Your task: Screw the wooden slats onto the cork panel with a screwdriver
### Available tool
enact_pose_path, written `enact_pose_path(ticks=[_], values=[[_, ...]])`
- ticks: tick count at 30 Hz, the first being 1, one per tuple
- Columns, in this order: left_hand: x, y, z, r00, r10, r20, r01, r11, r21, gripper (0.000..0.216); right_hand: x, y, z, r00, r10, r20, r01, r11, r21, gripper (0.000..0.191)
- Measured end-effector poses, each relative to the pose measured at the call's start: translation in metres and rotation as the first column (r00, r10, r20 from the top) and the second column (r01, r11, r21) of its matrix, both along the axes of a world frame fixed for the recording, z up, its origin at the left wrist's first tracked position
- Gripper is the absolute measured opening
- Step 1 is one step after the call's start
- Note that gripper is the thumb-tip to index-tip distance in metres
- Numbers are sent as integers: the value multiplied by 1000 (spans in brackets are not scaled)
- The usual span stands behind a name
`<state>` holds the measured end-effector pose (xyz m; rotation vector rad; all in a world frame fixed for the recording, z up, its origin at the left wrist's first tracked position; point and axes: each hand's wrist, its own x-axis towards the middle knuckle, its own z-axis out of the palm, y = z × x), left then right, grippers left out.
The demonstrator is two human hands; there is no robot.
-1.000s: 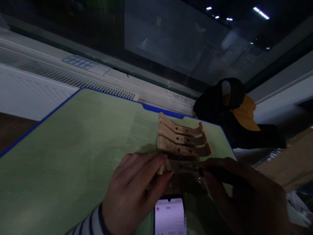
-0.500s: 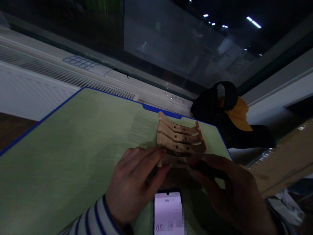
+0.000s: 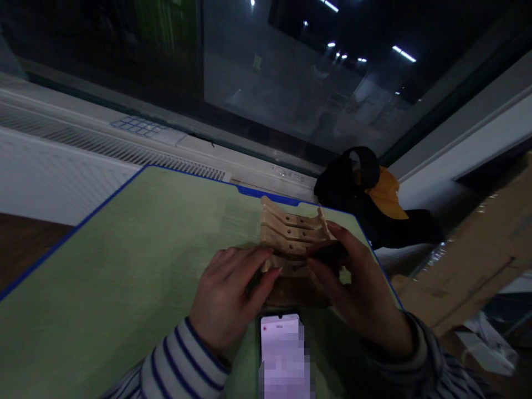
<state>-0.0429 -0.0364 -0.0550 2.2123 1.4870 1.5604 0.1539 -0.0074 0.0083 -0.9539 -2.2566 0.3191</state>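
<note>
My left hand (image 3: 233,291) pinches the left end of a curved wooden piece (image 3: 293,269) between thumb and fingertips. My right hand (image 3: 361,288) grips a dark, blackish object (image 3: 331,252) over the right part of that piece. Its kind is too dim to make out, and a thin dark tip seems to reach the wood. Just beyond lie several similar curved wooden pieces (image 3: 288,233) side by side, each with small round holes. Between me and the held piece is a brown, shadowed wooden surface (image 3: 291,292), partly hidden.
A lit phone (image 3: 282,338) lies on the green table (image 3: 137,249) in front of me. The table's blue edge (image 3: 268,195) runs along a white radiator (image 3: 62,172) and windowsill. Black and orange bags or clothing (image 3: 353,183) and cardboard (image 3: 469,255) stand to the right.
My right hand and the dark object have shifted up and left, with the fingers now more spread around it. My left hand keeps its pinch. The view has tilted slightly.
</note>
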Motion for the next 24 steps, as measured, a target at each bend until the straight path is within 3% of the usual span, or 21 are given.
enact_pose_path(ticks=[6,10,17,20,24], values=[[-1,0,-1,1000,-8,-21,8,1000,-2,21,1,-2,16,985,156,70,-138,967,-214,45],[-2,0,0,999,-11,-34,11,1000,0,21,0,0,10,986,156,51,-146,977,-155,42],[-4,-2,-1,999,4,-44,-4,1000,-15,21,-3,-5,-9,1000,-18,3,19,998,-63,36],[-4,-2,-2,999,8,-39,-8,1000,-11,21,-7,-6,-9,998,-53,-43,53,999,-11,43],[-5,0,-4,1000,3,-28,-3,1000,-12,23,-9,0,-3,999,-14,-38,11,998,-65,50]])
